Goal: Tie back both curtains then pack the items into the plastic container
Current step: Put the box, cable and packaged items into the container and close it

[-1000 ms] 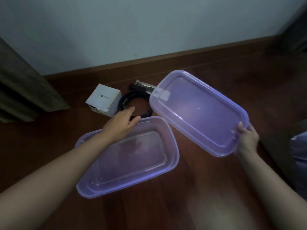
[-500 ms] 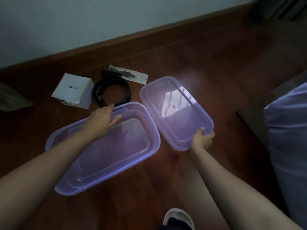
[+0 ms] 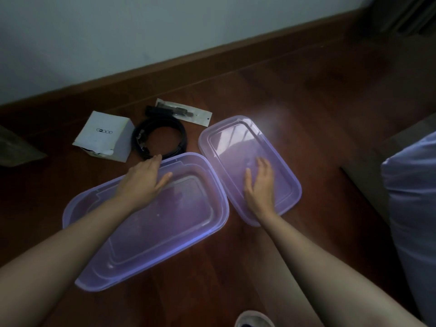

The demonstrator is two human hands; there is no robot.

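Our left hand [image 3: 146,179], fingers straight, rests on the far rim of the plastic container [image 3: 169,232] on the floor [image 3: 295,97]. Our right hand [image 3: 259,185] lies flat on the lid [image 3: 236,142] beside it, no longer gripping its edge.

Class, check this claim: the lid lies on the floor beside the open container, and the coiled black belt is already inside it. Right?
No. The head view shows the belt on the floor beyond the container, beside the white box. The lid does lie beside the container.
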